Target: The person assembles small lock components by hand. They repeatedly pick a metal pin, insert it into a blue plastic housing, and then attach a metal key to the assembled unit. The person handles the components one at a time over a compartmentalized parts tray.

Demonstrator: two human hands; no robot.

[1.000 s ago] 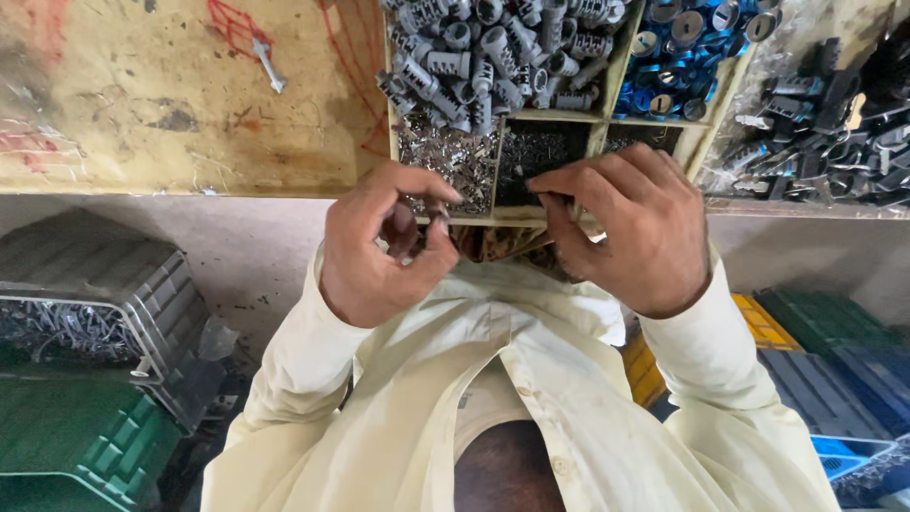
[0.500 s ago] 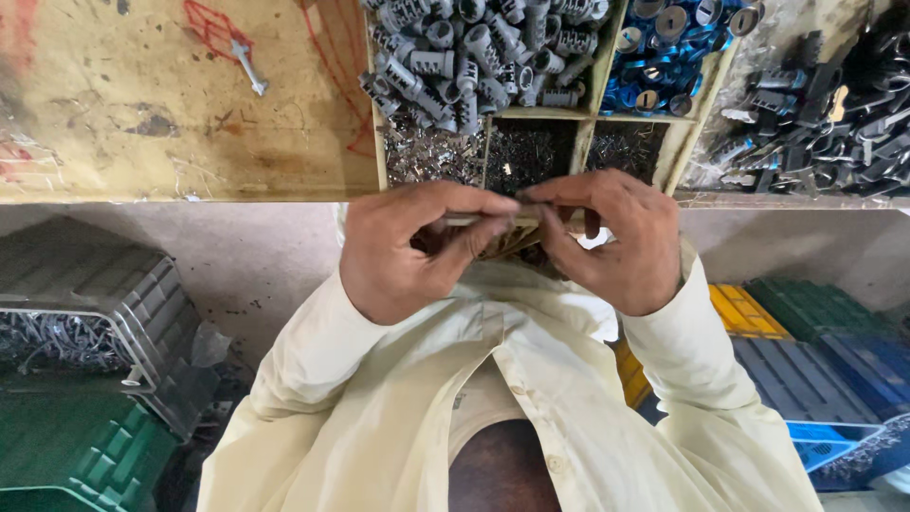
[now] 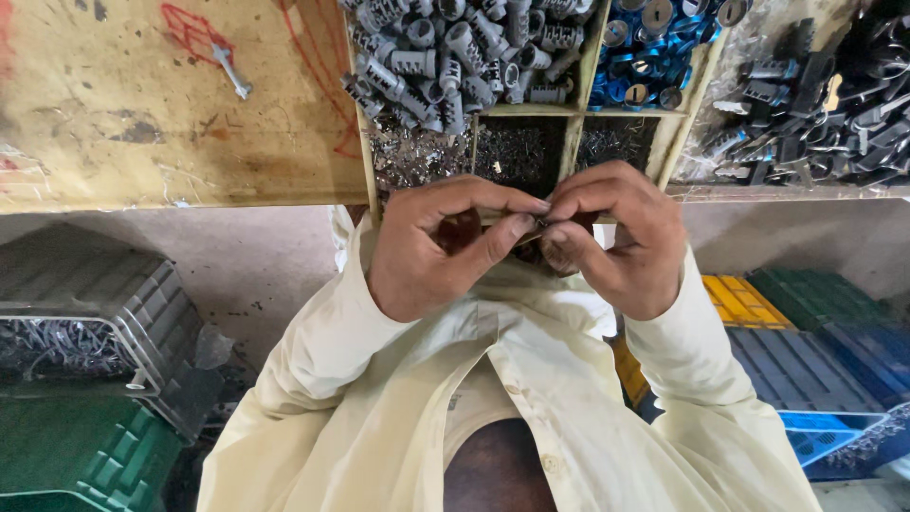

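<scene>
Below the wooden tray (image 3: 365, 161) of grey fittings (image 3: 455, 57), we see our left hand (image 3: 431, 246) and right hand (image 3: 616, 237) meet fingertip to fingertip, both pinching a small metal part (image 3: 540, 226) between them, above our cream shirt (image 3: 455, 379).

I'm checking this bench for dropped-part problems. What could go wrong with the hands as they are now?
1. The left hand and right hand pinch a tiny metal piece at the fingertips, beyond the tray edge, above the lap; a slip would likely lose it in the cream shirt or the crates below.
2. It is mostly hidden by fingers, so misalignment could go unseen.
</scene>
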